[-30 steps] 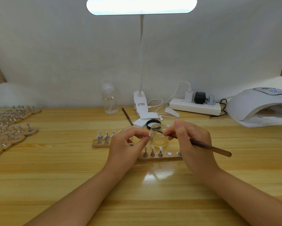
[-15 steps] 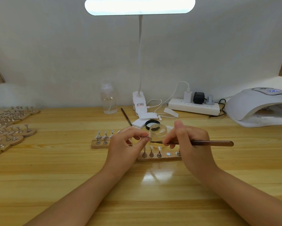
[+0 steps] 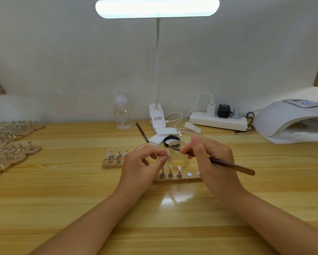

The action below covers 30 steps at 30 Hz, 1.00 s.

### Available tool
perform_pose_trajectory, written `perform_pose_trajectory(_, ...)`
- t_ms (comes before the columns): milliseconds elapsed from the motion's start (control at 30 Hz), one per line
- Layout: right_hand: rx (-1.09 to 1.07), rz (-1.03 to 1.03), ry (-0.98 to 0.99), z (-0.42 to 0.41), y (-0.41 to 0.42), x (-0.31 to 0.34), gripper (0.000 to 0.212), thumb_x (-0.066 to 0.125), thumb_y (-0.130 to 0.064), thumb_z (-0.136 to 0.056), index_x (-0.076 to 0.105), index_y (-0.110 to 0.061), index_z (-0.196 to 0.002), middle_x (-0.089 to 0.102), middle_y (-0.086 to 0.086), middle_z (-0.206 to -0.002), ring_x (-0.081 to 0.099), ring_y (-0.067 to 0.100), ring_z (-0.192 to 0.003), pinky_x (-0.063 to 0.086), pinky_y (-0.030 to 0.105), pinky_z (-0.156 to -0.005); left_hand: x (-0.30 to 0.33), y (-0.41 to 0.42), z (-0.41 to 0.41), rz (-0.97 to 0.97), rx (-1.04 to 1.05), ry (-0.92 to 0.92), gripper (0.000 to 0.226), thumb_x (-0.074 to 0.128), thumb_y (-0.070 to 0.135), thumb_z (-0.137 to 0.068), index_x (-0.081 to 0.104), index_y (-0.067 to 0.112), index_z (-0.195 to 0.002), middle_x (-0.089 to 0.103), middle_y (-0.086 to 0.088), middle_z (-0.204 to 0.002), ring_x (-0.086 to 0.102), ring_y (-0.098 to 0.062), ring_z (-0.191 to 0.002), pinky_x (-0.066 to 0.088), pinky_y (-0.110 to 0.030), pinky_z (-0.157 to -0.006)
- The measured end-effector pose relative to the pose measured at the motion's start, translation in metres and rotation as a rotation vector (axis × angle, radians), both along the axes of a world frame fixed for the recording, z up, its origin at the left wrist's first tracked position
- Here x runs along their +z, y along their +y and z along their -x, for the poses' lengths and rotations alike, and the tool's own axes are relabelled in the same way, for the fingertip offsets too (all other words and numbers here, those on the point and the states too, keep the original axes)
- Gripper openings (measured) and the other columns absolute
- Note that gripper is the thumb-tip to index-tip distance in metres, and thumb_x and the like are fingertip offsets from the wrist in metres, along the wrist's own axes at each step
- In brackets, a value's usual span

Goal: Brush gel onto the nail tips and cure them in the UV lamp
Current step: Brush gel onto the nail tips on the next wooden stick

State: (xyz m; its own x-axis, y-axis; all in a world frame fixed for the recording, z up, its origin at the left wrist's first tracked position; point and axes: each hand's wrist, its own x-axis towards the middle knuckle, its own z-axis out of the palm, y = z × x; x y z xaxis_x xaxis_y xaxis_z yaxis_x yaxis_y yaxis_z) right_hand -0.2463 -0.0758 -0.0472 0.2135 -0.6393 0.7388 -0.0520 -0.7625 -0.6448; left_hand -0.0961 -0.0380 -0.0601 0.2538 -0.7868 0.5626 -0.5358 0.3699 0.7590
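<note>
At the far left edge of the wooden table (image 3: 62, 190) lie several wooden holders (image 3: 13, 153) carrying rows of small metal stands. Further in, near the back wall, stands a clear bottle (image 3: 121, 115), with a spare brush (image 3: 142, 132) lying on the table just to its right. In front of these sits a wooden strip (image 3: 111, 161) bearing nail tips on stands, partly hidden by the left hand (image 3: 141, 162). That hand has its fingers curled, thumb and forefinger pinching a small nail tip (image 3: 164, 155) beside the glass jar (image 3: 178, 153). The jar holds clear gel; its black lid (image 3: 171, 139) lies just behind it. Before the jar lies another wooden strip (image 3: 178, 178) with three nail tips on stands. The right hand (image 3: 211, 162) grips a brown brush (image 3: 228, 163), bristle end reaching over the jar's mouth, handle pointing right. Behind are a clip lamp (image 3: 157, 8), a power strip (image 3: 218, 121) and, at far right, the white curing lamp (image 3: 292, 120), well apart from the hands.
</note>
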Motion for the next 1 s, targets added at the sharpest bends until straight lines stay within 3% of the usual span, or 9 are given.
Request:
perform_pose_trajectory(167,0.034,-0.043,-0.034,0.0006,0.0022,-0.0016,0.040,0.038,-0.040,-0.086,0.064,-0.026,-0.059,0.063,-0.006,-0.054,0.059,0.001,-0.055,0.043,0.010,-0.055,-0.0001,0.0001,-0.0005,-0.001,0.006,-0.002,0.026,0.073,0.009,-0.072,0.067,0.034,-0.071,0.066,0.013,-0.073,0.056,-0.004,-0.069,0.040,-0.016,-0.056)
perform_pose_trajectory(300,0.038,-0.035,-0.099,0.0028,0.0007,-0.0003,0.037,0.032,-0.040,-0.089,0.063,-0.025,-0.074,0.064,0.000,-0.063,0.058,0.008,-0.056,0.046,0.014,-0.057,0.0001,0.0003,-0.0005,-0.005,0.003,-0.002,0.025,0.073,0.009,-0.073,0.067,0.033,-0.073,0.067,0.013,-0.075,0.056,-0.004,-0.070,0.042,-0.019,-0.057)
perform_pose_trajectory(433,0.062,-0.115,-0.154,0.0055,0.0020,-0.0001,0.037,0.027,-0.049,-0.087,0.056,-0.025,-0.084,0.060,0.009,-0.062,0.050,0.017,-0.048,0.044,0.020,-0.050,0.0004,0.0010,-0.0006,-0.004,0.006,-0.005,0.025,0.073,0.010,-0.073,0.067,0.034,-0.075,0.067,0.013,-0.075,0.056,-0.003,-0.070,0.043,-0.021,-0.058)
perform_pose_trajectory(500,0.030,-0.117,-0.106,0.0062,0.0022,-0.0010,0.029,0.030,-0.048,-0.087,0.053,-0.029,-0.087,0.062,0.004,-0.065,0.050,0.015,-0.048,0.043,0.024,-0.046,0.0004,0.0010,-0.0005,-0.003,0.004,-0.009,0.026,0.072,0.010,-0.073,0.066,0.035,-0.074,0.067,0.014,-0.075,0.056,-0.003,-0.070,0.043,-0.021,-0.058)
perform_pose_trajectory(567,0.030,-0.136,-0.054,0.0066,0.0011,-0.0016,0.010,0.042,-0.038,-0.090,0.051,-0.034,-0.090,0.066,-0.009,-0.072,0.054,0.005,-0.052,0.042,0.018,-0.044,0.0005,0.0009,-0.0003,-0.001,0.007,-0.008,0.027,0.073,0.010,-0.073,0.066,0.036,-0.074,0.066,0.015,-0.075,0.056,-0.003,-0.071,0.042,-0.019,-0.057)
perform_pose_trajectory(633,0.051,-0.108,0.018,0.0077,-0.0001,-0.0032,0.012,0.050,-0.023,-0.092,0.055,-0.034,-0.092,0.068,-0.014,-0.077,0.060,-0.003,-0.066,0.044,0.010,-0.054,0.0007,0.0011,-0.0003,0.003,0.009,-0.007,0.026,0.073,0.009,-0.073,0.067,0.035,-0.074,0.066,0.014,-0.075,0.056,-0.003,-0.071,0.041,-0.016,-0.056)
perform_pose_trajectory(700,0.020,-0.005,0.126,0.0071,0.0007,-0.0049,0.015,0.057,-0.015,-0.088,0.061,-0.029,-0.087,0.067,-0.013,-0.075,0.061,-0.002,-0.073,0.047,0.012,-0.065,0.0006,0.0011,-0.0005,-0.001,0.008,-0.016,0.025,0.073,0.010,-0.073,0.067,0.034,-0.076,0.066,0.013,-0.076,0.057,-0.003,-0.072,0.042,-0.017,-0.057)
perform_pose_trajectory(800,0.001,0.055,0.139,0.0056,0.0038,-0.0049,0.005,0.061,-0.023,-0.081,0.064,-0.025,-0.078,0.065,-0.012,-0.071,0.059,0.003,-0.070,0.046,0.015,-0.067,0.0008,0.0013,-0.0004,-0.004,0.007,-0.013,0.023,0.073,0.011,-0.073,0.067,0.033,-0.076,0.067,0.012,-0.077,0.057,-0.003,-0.072,0.042,-0.019,-0.059)
perform_pose_trajectory(1000,0.018,0.047,0.086,0.0048,0.0050,-0.0027,0.028,0.039,-0.034,-0.086,0.058,-0.027,-0.066,0.055,-0.018,-0.062,0.056,-0.003,-0.067,0.039,0.007,-0.066,0.0014,0.0016,0.0004,-0.019,-0.003,-0.006,0.022,0.072,0.011,-0.073,0.068,0.032,-0.075,0.066,0.011,-0.076,0.056,-0.003,-0.073,0.042,-0.021,-0.059)
